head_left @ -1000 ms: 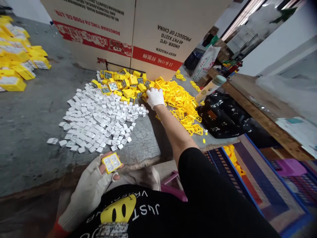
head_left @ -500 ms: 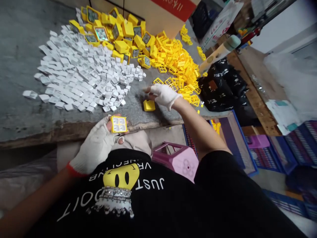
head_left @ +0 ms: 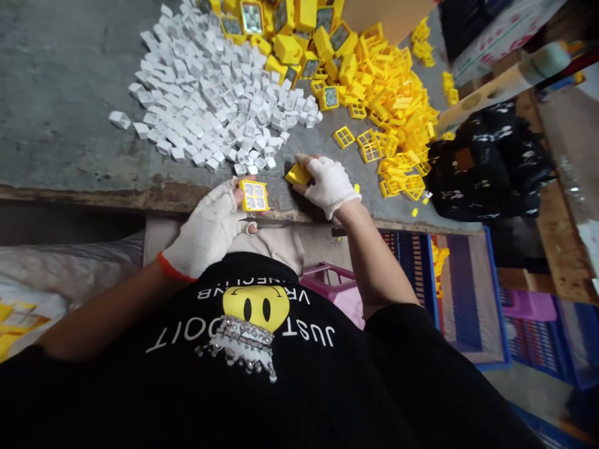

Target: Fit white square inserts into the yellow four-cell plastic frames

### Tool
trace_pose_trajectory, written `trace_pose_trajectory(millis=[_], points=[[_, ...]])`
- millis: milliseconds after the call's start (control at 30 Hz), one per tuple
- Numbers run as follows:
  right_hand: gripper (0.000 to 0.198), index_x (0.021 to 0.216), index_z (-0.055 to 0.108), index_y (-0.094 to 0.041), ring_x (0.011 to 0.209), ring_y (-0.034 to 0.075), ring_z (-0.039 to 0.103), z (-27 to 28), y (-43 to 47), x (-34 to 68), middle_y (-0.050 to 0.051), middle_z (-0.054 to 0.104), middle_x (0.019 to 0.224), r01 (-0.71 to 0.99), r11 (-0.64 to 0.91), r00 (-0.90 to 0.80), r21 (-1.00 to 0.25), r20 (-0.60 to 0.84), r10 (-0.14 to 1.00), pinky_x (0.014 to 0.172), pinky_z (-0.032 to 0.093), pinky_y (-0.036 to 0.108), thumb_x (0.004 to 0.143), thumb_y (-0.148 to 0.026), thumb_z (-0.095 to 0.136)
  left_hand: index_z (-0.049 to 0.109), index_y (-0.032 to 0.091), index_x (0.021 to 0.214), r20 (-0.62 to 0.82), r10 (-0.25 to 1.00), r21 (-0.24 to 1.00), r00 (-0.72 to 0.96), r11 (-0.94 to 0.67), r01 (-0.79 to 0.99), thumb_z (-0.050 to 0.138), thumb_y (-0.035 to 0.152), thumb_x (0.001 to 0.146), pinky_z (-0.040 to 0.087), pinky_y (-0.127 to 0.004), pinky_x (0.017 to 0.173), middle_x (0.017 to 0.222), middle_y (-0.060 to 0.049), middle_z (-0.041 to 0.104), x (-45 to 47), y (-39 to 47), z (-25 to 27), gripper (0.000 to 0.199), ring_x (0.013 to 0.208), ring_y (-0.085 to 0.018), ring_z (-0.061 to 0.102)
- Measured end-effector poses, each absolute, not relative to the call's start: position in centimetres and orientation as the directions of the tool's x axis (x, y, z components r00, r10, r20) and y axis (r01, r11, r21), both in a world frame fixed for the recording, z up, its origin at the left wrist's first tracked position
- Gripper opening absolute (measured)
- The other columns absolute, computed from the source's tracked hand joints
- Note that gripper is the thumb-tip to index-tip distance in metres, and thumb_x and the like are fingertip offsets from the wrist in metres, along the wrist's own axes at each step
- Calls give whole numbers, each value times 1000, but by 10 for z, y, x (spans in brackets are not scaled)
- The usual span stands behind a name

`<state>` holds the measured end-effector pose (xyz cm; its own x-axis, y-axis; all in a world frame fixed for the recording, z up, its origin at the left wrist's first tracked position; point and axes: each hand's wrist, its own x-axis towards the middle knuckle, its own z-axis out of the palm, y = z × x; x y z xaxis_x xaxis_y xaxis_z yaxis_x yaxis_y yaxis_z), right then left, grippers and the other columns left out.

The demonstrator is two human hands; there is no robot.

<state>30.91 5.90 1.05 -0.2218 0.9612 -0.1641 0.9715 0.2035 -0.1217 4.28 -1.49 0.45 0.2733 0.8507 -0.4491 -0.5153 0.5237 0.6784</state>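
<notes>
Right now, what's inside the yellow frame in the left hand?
White filling shows in all four openings of the yellow frame, held in the left hand. The frame covers its edges; can't tell if it's one piece or several.

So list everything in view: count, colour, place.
Table: one, grey, upper half
White pieces: many, white, upper left
Yellow blocks: many, yellow, top centre
Yellow frames: many, yellow, right of blocks
Framed piece: one, yellow and white, near table edge
Lone block: one, yellow, right of framed piece
Cardboard: one, tan, top edge
Bottle: one, cream and green, upper right
Bag: one, black, right
Sack: one, white and red, top right
Crates: several, blue, lower right
Stool: one, pinkish purple, below table
Blurred items: several, yellow, lower left
Shirt: one, black, bottom
Left hand: one, white-gloved, holding framed piece
Right hand: one, white-gloved, gripping lone block
</notes>
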Motion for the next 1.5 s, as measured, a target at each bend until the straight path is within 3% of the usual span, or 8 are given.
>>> trace_pose_trajectory(millis=[267, 433, 633, 833, 1000, 1200, 1367, 1500], points=[[73, 189, 60, -30, 153, 38, 78, 58, 6, 290, 13, 78, 173, 760, 575, -592, -302, 41, 805, 131, 65, 62, 122, -56, 72, 87, 24, 136, -403, 854, 669, 330, 521, -530, 88, 32, 111, 60, -34, 74, 134, -11, 92, 42, -18, 4, 26, 113, -32, 86], [71, 189, 61, -31, 150, 37, 79, 53, 4, 286, 13, 77, 175, 747, 577, -611, -330, -1, 791, 131, 66, 60, 123, -56, 71, 86, 23, 132, -426, 834, 672, 351, 552, -494, 87, 32, 114, 65, -35, 79, 134, -9, 91, 41, -20, 8, 20, 115, -30, 88], [67, 183, 67, -24, 153, 37, 80, 37, 10, 300, 16, 80, 171, 587, 709, -674, -391, 247, 696, 132, 68, 61, 124, -56, 70, 84, 24, 134, -417, 841, 690, 345, 540, -482, 92, 30, 108, 67, -36, 75, 136, -11, 92, 42, -19, 6, 27, 119, -32, 88], [61, 180, 70, -30, 146, 32, 84, 22, 11, 297, 12, 84, 164, 549, 733, -686, -401, 284, 670, 128, 70, 53, 125, -56, 71, 85, 21, 127, -422, 841, 737, 338, 536, -413, 82, 28, 113, 69, -37, 78, 131, -14, 92, 42, -24, 13, 17, 124, -36, 88], [57, 172, 75, -27, 141, 33, 86, -1, 0, 276, 15, 87, 159, 505, 777, -671, -376, 396, 627, 120, 73, 54, 128, -62, 62, 83, 19, 136, -268, 913, 900, 307, 351, -259, 94, 34, 100, 74, -44, 97, 134, -14, 91, 37, -30, 11, 41, 128, -39, 87], [70, 149, 87, -28, 128, 32, 86, -1, -3, 269, 11, 91, 134, 332, 524, -391, -784, 391, 833, 117, 74, 53, 112, -88, 78, 84, 18, 142, -40, 989, 996, 141, 28, 83, 88, 27, 102, 64, -52, 124, 144, -11, 89, 34, -41, 21, 41, 134, -37, 83], [73, 131, 93, -25, 117, 29, 87, -14, 7, 257, 8, 92, 124, 124, 269, -300, -955, 223, 928, 110, 77, 51, 94, -87, 99, 84, 20, 137, -13, 996, 995, 85, 5, 97, 88, 30, 103, 65, -53, 123, 135, -7, 89, 24, -42, 18, 35, 128, -35, 82], [61, 126, 96, -28, 112, 29, 92, -18, -13, 252, 7, 96, 123, -19, 84, -323, -996, 85, 943, 104, 80, 49, 88, -74, 110, 83, 18, 141, -27, 978, 999, 207, 32, -20, 83, 34, 109, 67, -53, 121, 145, -16, 87, 20, -42, 2, 36, 134, -36, 82]])
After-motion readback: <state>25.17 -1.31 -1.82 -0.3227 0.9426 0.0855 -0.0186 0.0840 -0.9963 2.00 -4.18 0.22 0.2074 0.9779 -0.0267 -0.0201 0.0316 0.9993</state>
